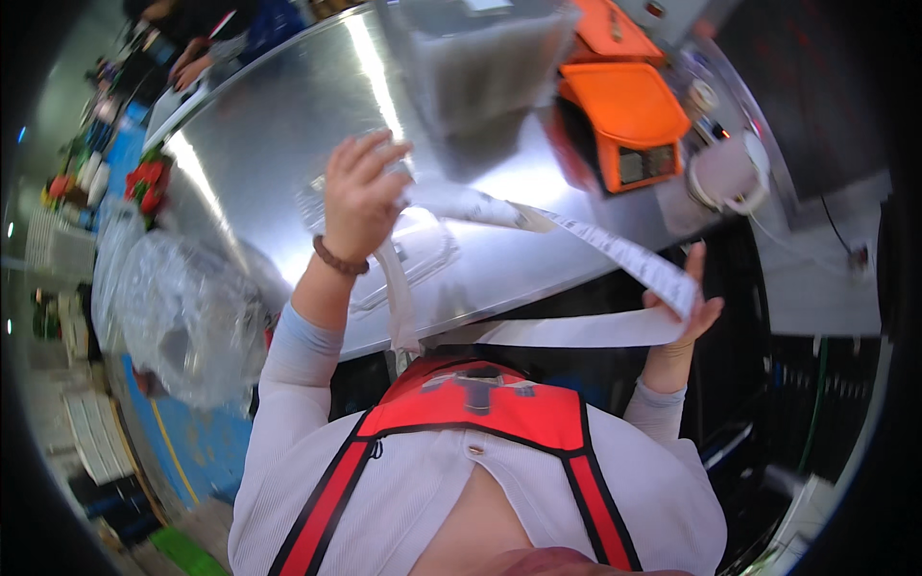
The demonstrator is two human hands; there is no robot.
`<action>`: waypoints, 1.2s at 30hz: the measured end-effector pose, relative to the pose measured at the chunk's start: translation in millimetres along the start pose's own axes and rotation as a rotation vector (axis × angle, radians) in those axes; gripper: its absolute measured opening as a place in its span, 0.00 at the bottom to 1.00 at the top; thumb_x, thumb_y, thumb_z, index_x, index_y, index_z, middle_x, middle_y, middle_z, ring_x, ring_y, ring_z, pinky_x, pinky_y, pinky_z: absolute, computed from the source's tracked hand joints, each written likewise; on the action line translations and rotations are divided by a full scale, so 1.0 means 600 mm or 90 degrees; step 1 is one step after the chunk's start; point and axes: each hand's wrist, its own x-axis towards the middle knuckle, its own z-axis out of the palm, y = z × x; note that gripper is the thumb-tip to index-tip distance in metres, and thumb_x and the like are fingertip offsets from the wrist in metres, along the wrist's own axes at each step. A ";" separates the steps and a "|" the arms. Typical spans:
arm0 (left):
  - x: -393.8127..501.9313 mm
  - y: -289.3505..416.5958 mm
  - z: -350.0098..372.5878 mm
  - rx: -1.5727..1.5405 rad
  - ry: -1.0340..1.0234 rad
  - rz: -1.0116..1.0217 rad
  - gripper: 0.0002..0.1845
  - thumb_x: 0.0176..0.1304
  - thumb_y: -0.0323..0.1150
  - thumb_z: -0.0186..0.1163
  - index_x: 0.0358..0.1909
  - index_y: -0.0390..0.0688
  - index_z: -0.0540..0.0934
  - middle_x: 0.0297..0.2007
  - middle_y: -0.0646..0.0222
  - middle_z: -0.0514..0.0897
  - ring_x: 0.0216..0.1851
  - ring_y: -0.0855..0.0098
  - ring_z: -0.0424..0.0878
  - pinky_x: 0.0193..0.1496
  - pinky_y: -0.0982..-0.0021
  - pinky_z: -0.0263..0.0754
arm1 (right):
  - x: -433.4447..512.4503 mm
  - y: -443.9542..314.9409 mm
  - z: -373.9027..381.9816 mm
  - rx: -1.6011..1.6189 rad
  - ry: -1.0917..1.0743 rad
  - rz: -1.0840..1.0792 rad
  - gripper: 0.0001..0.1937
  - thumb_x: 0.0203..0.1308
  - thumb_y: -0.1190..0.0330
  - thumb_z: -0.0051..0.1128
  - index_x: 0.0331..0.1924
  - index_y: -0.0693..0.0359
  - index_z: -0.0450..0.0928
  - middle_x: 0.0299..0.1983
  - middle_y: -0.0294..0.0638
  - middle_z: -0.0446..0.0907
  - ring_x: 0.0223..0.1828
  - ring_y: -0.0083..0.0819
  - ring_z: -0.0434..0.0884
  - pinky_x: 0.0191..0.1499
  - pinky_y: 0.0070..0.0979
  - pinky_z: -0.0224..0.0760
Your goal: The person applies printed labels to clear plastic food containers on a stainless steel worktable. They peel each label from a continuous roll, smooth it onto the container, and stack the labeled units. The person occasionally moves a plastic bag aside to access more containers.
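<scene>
A long strip of printed paper runs over the metal table and loops around my right hand, whose fingers are spread; the strip lies across its palm. My left hand, with a brown bead bracelet at the wrist, is raised over the table, blurred, its fingers apart. Whether it touches the strip's far end is unclear. Below it, clear plastic trays lie on the table, and a narrow pale band hangs towards the red apron.
Orange scales and a white jug-like container stand right, beside a blurred stack of clear containers. Clear plastic bags and red produce lie left. Another person's hands are at the table's far left.
</scene>
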 end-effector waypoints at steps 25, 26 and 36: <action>0.195 0.320 0.108 -0.537 -0.111 0.280 0.14 0.41 0.35 0.70 0.14 0.47 0.71 0.46 0.70 0.83 0.57 0.60 0.75 0.62 0.50 0.57 | -0.053 0.141 0.026 -0.827 0.452 -0.098 0.37 0.45 0.76 0.67 0.64 0.62 0.63 0.61 0.46 0.68 0.61 0.37 0.69 0.62 0.32 0.62; 0.203 0.311 0.097 -0.540 -0.093 0.278 0.14 0.41 0.35 0.70 0.15 0.47 0.71 0.46 0.70 0.83 0.56 0.59 0.76 0.62 0.50 0.57 | -0.049 0.155 -0.001 -0.853 0.478 -0.129 0.36 0.43 0.77 0.65 0.62 0.63 0.65 0.59 0.48 0.69 0.60 0.39 0.71 0.61 0.31 0.63; 0.170 0.168 0.001 -0.484 0.257 0.134 0.14 0.47 0.38 0.68 0.25 0.45 0.72 0.52 0.57 0.78 0.64 0.50 0.67 0.68 0.51 0.56 | -0.159 0.002 -0.206 -0.709 0.633 -0.315 0.13 0.55 0.85 0.50 0.42 0.67 0.80 0.42 0.43 0.81 0.46 0.32 0.79 0.51 0.26 0.72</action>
